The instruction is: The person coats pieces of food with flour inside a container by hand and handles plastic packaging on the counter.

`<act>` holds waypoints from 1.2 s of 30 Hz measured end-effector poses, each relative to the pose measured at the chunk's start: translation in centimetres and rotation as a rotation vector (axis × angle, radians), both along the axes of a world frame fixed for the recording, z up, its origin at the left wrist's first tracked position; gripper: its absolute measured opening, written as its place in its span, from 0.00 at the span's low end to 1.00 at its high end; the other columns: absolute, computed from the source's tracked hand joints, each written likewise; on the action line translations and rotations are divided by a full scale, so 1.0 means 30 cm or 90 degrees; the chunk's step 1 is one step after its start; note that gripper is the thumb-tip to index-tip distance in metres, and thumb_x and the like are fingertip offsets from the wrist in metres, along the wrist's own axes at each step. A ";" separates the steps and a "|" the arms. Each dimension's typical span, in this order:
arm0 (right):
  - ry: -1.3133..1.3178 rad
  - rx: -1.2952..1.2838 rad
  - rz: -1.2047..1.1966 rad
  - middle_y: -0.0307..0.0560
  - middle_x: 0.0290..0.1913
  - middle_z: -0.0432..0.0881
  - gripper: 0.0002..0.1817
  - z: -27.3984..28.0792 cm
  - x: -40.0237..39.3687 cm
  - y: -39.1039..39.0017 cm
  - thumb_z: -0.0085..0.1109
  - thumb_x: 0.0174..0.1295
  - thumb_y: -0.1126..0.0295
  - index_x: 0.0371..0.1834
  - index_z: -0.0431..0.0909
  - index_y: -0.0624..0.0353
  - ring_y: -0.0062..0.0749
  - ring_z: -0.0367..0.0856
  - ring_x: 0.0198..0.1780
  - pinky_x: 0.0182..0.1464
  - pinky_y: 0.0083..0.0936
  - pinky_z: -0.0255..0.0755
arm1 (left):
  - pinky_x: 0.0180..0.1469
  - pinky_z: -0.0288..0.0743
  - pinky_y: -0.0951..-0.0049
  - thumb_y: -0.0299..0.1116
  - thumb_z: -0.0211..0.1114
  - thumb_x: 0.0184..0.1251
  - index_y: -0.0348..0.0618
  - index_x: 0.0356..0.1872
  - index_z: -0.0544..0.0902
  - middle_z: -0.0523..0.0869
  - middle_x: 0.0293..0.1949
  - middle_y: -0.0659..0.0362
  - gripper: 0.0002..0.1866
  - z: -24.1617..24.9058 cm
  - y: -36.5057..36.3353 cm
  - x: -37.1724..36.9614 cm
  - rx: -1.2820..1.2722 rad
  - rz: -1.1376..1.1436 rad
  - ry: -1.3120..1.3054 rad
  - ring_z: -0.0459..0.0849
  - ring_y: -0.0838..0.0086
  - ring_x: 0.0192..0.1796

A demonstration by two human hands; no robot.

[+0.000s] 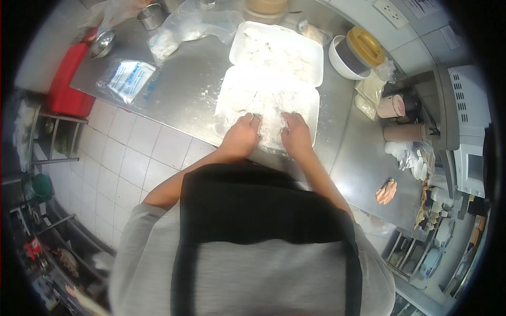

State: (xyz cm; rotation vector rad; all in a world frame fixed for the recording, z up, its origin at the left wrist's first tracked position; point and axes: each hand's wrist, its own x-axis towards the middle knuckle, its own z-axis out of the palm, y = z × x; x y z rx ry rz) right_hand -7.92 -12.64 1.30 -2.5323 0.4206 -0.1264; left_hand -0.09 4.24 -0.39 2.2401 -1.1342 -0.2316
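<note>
A white tray (315,113) with white flour (270,105) spread in it lies in front of me on the steel counter. My left hand (242,136) reaches into its near left part, fingers curled down into the flour. Opposite it, my right hand (296,134) is curled the same way near the tray's right side. Flour coats the fingertips of both and hides whatever they grip. Behind this tray, touching it, is a second white tray or lid (320,66) that also has flour in it.
On the steel counter (179,97), a printed plastic packet (129,79) and an open flour bag (166,45) lie left. A metal bowl (103,43) is farther left. To the right are a white bowl (337,59), a yellow-lidded container (366,45) and a raw meat piece (387,191).
</note>
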 end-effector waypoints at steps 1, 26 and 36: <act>-0.040 -0.048 0.001 0.67 0.55 0.70 0.26 -0.021 -0.006 0.015 0.53 0.46 0.81 0.54 0.71 0.66 0.58 0.70 0.57 0.59 0.40 0.66 | 0.51 0.74 0.60 0.33 0.66 0.52 0.34 0.54 0.70 0.74 0.47 0.45 0.27 -0.001 -0.004 -0.004 -0.008 0.012 0.001 0.75 0.51 0.52; -0.013 0.064 0.152 0.56 0.43 0.82 0.21 0.097 0.324 0.038 0.56 0.48 0.79 0.49 0.76 0.60 0.49 0.80 0.46 0.50 0.33 0.72 | 0.49 0.73 0.61 0.20 0.61 0.49 0.42 0.42 0.80 0.81 0.42 0.48 0.16 0.085 -0.029 0.234 -0.101 0.093 0.008 0.79 0.53 0.47; 0.013 -0.063 0.329 0.60 0.50 0.77 0.32 0.071 0.361 -0.030 0.62 0.44 0.69 0.58 0.70 0.64 0.52 0.74 0.55 0.58 0.37 0.68 | 0.52 0.73 0.62 0.21 0.62 0.52 0.38 0.50 0.74 0.75 0.50 0.48 0.21 0.012 0.015 0.234 -0.171 0.116 -0.046 0.75 0.53 0.50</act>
